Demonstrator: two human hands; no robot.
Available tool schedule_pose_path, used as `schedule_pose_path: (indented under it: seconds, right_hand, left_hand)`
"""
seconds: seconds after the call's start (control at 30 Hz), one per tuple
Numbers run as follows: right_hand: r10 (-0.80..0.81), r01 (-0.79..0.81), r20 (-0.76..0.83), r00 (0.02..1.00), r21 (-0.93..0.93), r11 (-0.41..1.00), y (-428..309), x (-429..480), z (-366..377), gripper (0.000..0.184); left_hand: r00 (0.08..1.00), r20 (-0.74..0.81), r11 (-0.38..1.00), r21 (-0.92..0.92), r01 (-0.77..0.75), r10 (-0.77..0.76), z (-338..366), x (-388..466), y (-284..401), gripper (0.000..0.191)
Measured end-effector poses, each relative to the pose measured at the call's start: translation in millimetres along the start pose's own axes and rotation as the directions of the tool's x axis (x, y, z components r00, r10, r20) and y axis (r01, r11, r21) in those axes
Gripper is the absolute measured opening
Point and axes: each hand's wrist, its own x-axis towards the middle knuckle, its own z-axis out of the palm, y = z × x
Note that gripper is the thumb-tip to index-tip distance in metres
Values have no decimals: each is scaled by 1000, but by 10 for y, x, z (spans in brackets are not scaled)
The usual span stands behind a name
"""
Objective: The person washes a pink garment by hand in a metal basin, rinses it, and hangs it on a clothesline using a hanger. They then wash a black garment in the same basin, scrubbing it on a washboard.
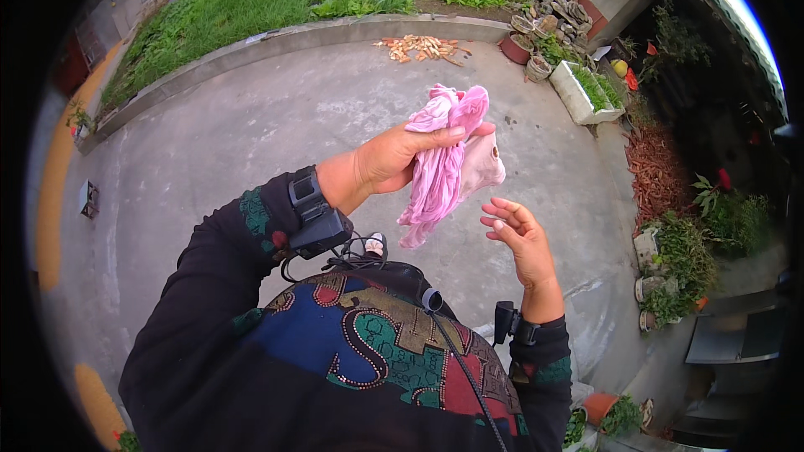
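A crumpled pink cloth (440,169) is bunched in my left hand (392,157), with the thumb lying across its front. Its folds hang down below the fingers, and a paler pink part (482,166) with a small brown spot or hole sticks out to the right. What kind of garment or rag it is, I cannot tell. Below and to the right of the cloth is my right hand (521,235), apart from it, holding nothing, its fingers spread and slightly curled.
Grey concrete (251,119) lies underfoot, bounded by a low kerb (352,30) before a planted bed. Corncobs or similar pieces (424,48) lie by the kerb. Potted plants and a white planter box (581,97) line the right side. Black cables (339,257) hang near my left wrist.
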Motion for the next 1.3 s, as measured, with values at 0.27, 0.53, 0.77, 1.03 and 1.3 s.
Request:
schedule_pose_path:
  seconds: [0.27, 0.53, 0.77, 1.03, 1.3]
  right_hand:
    - [72, -15, 108, 992, -462, 887, 280, 1454, -17, 68]
    - [-11, 22, 37, 999, -319, 947, 356, 2757, -394, 31]
    - [-168, 280, -326, 930, 335, 899, -610, 2791, -1028, 41]
    - [-158, 227, -167, 973, 603, 765, -1567, 3202, -1359, 46]
    - [-360, 243, 56, 931, 640, 729, -2026, 3822, -1985, 47]
  left_hand:
    - [986, 92, 986, -105, -131, 141, -464, 975, 786, 56]
    - [957, 109, 963, -11, -267, 267, -1200, 1833, 1674, 60]
    - [934, -193, 953, 100, -288, 302, -2134, 2431, 1925, 52]
    - [955, -274, 993, 71, -95, 111, -2763, 3154, 1500, 44]
    - [906, -359, 923, 222, 315, -223, -2927, 3993, 824, 44]
